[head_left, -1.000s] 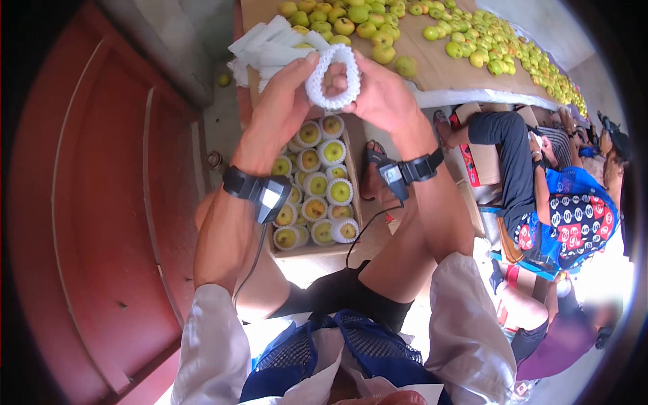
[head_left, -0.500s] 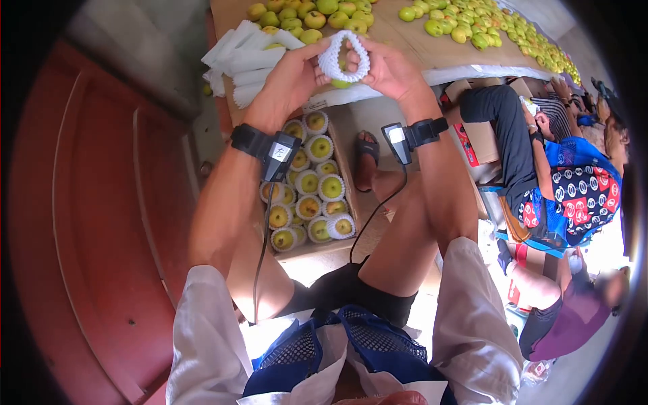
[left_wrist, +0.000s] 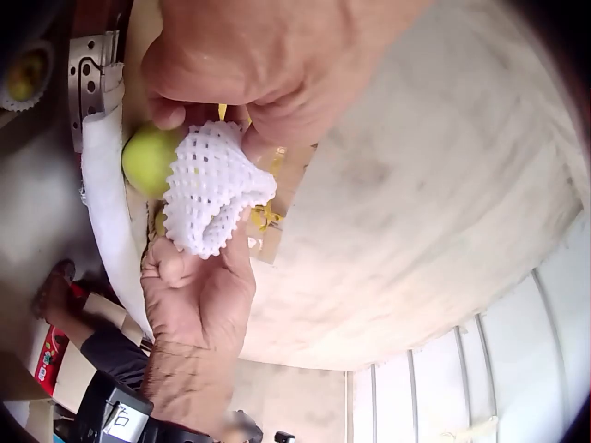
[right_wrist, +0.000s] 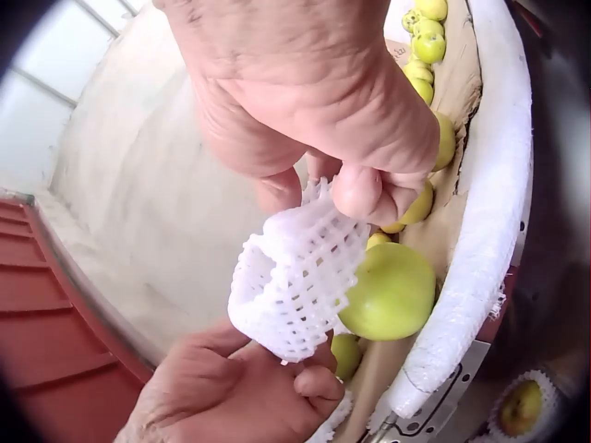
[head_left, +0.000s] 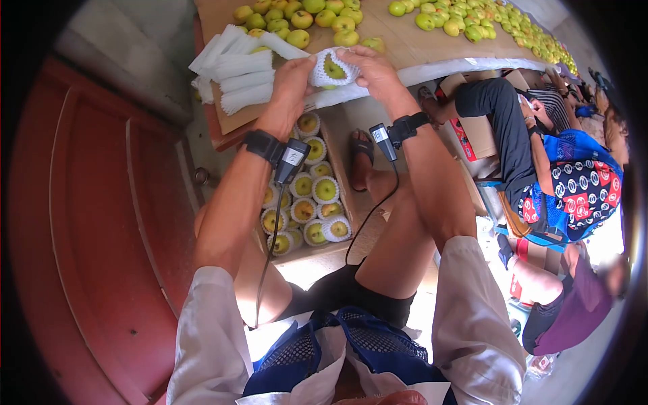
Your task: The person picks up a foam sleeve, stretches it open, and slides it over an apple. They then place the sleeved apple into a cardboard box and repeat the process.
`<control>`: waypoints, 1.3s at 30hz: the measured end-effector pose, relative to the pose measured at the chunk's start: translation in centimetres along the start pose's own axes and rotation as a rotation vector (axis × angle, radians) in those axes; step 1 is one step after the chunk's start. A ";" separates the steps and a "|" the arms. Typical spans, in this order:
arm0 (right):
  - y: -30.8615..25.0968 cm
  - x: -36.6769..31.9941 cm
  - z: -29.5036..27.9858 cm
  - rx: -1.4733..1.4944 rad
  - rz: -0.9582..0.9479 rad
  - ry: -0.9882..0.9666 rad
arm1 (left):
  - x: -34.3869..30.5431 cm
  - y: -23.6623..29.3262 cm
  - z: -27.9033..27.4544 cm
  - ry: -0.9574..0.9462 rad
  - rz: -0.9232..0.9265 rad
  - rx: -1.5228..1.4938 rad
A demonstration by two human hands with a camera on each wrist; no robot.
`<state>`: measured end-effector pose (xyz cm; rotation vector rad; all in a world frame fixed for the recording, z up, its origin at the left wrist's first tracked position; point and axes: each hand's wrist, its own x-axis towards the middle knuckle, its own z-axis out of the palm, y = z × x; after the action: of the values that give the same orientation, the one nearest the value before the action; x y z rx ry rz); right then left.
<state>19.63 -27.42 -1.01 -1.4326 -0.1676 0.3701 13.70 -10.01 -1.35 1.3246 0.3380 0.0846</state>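
Observation:
A white foam net sleeve (head_left: 347, 73) is stretched between both hands at the front edge of the table. My left hand (head_left: 292, 84) pinches one side of it, and my right hand (head_left: 379, 75) pinches the other. Through its opening in the head view shows a yellow-green apple. Both wrist views place that green apple (right_wrist: 392, 293) at the sleeve's lower end, with much of its skin outside the net (left_wrist: 212, 180). Fingers hide part of the sleeve's rim.
Flat foam sleeves (head_left: 236, 71) lie in a pile left of the hands. Loose apples (head_left: 297, 20) spread over the cardboard-covered table (head_left: 405, 44). Below stands a box of sleeved apples (head_left: 324, 189). A red door (head_left: 88, 236) is at left; other people (head_left: 567, 189) sit at right.
The sleeve, earlier held up as an open ring, now sits over the apple at the table's edge. Both hands have shifted slightly lower and left in the head view, still gripping it.

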 end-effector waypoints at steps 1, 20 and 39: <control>-0.2 -0.2 0.5 -0.033 0.000 0.071 | 0.1 -0.2 0.1 0.015 0.008 0.006; 2.6 0.0 1.6 -0.059 -0.138 0.155 | 2.6 -4.6 0.1 0.158 0.113 0.221; -1.8 -4.4 6.8 0.054 -0.407 0.247 | -5.7 1.7 -1.5 0.099 0.132 -0.058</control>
<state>13.53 -22.72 2.18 -1.3401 -0.2402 -0.1353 8.03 -9.61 1.09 1.2866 0.3295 0.2701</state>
